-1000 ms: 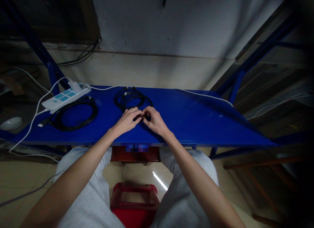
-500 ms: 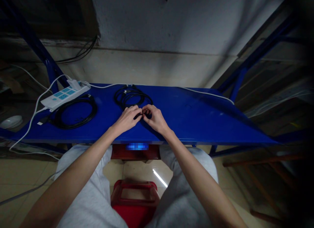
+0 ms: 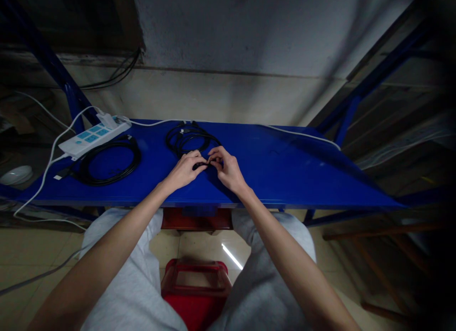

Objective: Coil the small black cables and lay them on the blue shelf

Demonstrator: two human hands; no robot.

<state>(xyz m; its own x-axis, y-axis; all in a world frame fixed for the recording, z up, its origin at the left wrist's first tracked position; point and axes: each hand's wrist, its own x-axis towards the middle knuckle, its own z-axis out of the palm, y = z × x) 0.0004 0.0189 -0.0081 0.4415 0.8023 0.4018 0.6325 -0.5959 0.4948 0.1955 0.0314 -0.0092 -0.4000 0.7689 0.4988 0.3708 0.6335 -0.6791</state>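
Pinching black cable (image 3: pixel 198 166) crosswise in closely curled left hand (image 3: pixel 187 169); meeting it with half-curled right hand (image 3: pixel 228 172), cannot tell whether gripping; midway between blue table's (image 3: pixel 278 181) front and back edges, with wide room rightward.

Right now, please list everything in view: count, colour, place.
Table: 1, blue, centre
Power strip: 1, white with blue sockets, table's left
Cable coils: 2, black, beside the strip, and centre-table
Small object: 1, black, held at centre-table
Cords: several, white, around strip and far edge
Bowl: at least 1, white, far left
Stool: 1, red, bottom centre
Wooden frame: 1, brown, lower right
Wall: 1, grey, background
Trousers: 1, grey, below
Left hand, right hand: 2, bare, at the small object
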